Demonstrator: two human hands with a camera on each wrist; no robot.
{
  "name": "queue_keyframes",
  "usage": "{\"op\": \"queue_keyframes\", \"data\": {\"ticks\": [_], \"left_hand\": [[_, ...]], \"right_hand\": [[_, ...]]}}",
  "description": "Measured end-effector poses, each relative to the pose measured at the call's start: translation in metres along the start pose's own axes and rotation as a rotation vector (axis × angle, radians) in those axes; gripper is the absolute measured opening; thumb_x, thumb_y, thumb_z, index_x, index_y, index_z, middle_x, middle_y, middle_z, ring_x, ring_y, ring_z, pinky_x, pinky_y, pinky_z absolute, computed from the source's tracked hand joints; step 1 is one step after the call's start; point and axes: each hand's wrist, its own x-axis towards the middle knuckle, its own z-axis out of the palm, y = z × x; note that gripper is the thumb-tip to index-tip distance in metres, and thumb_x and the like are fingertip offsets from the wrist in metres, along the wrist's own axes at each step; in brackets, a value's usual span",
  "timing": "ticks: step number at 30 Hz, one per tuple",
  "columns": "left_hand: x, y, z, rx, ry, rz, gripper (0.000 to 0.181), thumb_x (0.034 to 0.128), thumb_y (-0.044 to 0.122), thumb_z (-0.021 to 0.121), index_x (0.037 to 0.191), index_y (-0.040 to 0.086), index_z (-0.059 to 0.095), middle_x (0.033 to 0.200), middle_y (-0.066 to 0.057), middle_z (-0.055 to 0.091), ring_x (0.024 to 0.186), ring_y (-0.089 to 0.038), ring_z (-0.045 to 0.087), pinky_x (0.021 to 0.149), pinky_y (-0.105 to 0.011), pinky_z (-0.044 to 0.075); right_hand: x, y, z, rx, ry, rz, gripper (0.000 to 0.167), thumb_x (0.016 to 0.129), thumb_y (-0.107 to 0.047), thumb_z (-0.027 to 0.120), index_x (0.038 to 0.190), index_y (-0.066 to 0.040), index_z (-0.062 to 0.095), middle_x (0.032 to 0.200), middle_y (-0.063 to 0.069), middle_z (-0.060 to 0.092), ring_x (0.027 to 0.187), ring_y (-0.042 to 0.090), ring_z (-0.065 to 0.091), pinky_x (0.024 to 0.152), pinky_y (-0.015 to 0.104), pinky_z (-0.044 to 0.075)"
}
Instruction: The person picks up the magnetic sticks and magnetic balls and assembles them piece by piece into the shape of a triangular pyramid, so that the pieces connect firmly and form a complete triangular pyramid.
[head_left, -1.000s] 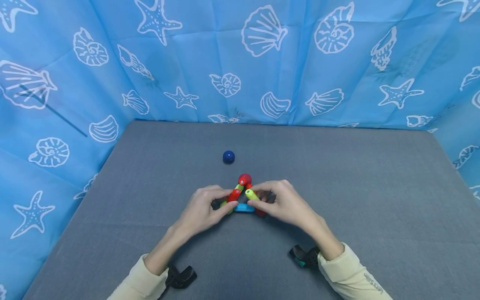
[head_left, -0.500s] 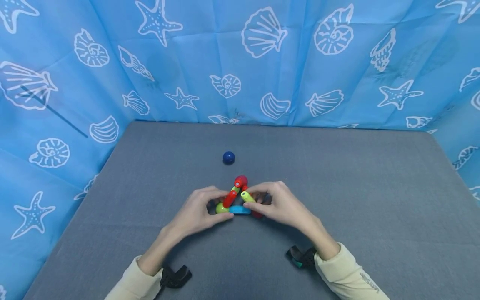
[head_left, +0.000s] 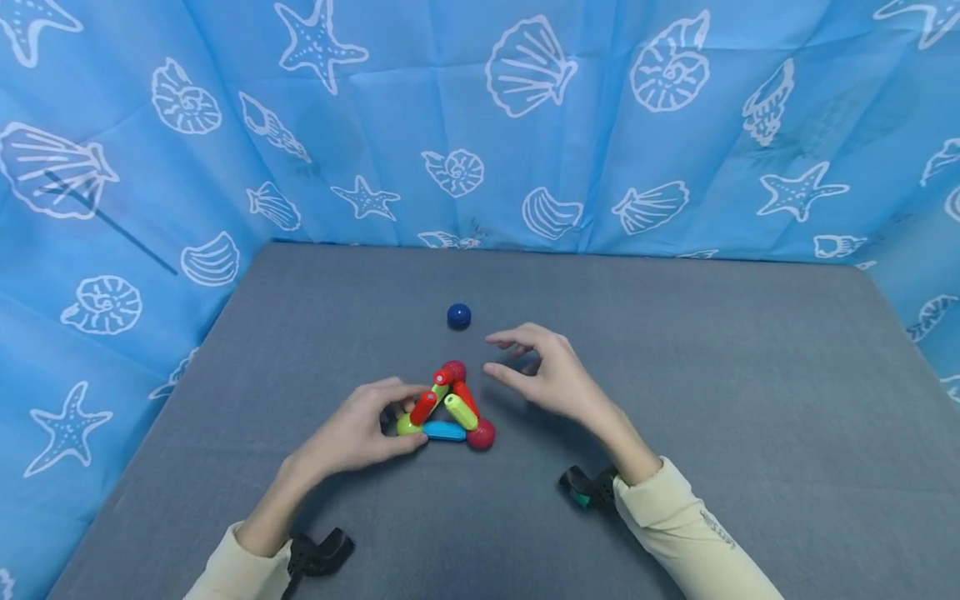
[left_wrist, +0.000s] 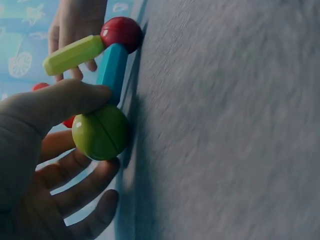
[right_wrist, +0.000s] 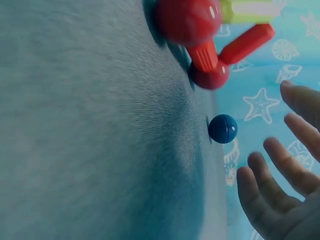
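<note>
A triangular frame of magnetic rods and balls lies on the table, its base joining a green ball [left_wrist: 102, 134], a near red ball [head_left: 482, 434] and a far red ball [head_left: 457, 368]. A light-blue rod [head_left: 445, 431] links the green ball to the near red one. From the corners, a red rod [head_left: 423, 407] and a yellow-green rod [head_left: 461, 412] slant upward. My left hand [head_left: 363, 429] holds the green-ball corner between thumb and fingers. My right hand [head_left: 551, 371] hovers right of the frame, fingers apart, holding nothing. Beyond it sits a dark blue ball [head_left: 459, 316].
Grey cloth covers the table [head_left: 712, 375]. A blue curtain [head_left: 420, 108] printed with shells and starfish hangs behind and beside it. Both wrists carry a black camera mount [head_left: 322, 552].
The frame has slid left and toward me with my left hand. My right hand has let go of the yellow-green rod and moved away toward the dark blue ball, which stays put.
</note>
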Motion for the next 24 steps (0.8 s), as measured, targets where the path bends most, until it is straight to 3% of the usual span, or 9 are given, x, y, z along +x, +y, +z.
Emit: {"op": "queue_keyframes", "data": {"ticks": [5, 12, 24], "left_hand": [[-0.002, -0.008, -0.005, 0.003, -0.061, -0.009, 0.057, 0.0851, 0.025, 0.081, 0.136, 0.007, 0.063, 0.097, 0.006, 0.061, 0.088, -0.006, 0.056, 0.081, -0.024, 0.052], [-0.005, -0.017, -0.006, -0.027, -0.127, -0.019, 0.058, 0.0915, 0.031, 0.075, 0.142, 0.009, 0.056, 0.101, 0.005, 0.062, 0.089, -0.007, 0.054, 0.077, -0.023, 0.048], [-0.006, -0.021, -0.003, -0.056, -0.132, -0.026, 0.058, 0.0926, 0.033, 0.074, 0.143, 0.012, 0.056, 0.100, 0.005, 0.060, 0.087, -0.007, 0.053, 0.076, -0.023, 0.046]], "right_hand": [[0.019, 0.002, 0.004, -0.020, 0.030, 0.052, 0.046, 0.090, -0.020, 0.078, 0.132, -0.008, 0.066, 0.126, 0.018, 0.067, 0.109, 0.036, 0.067, 0.085, 0.047, 0.059], [0.045, 0.009, 0.013, -0.031, -0.036, 0.152, 0.055, 0.091, -0.024, 0.078, 0.140, -0.010, 0.059, 0.137, 0.018, 0.061, 0.119, 0.035, 0.062, 0.096, 0.050, 0.054], [0.079, 0.033, 0.026, -0.009, -0.068, 0.207, 0.059, 0.092, -0.026, 0.076, 0.144, -0.008, 0.055, 0.132, 0.019, 0.064, 0.121, 0.034, 0.061, 0.105, 0.048, 0.050]]}}
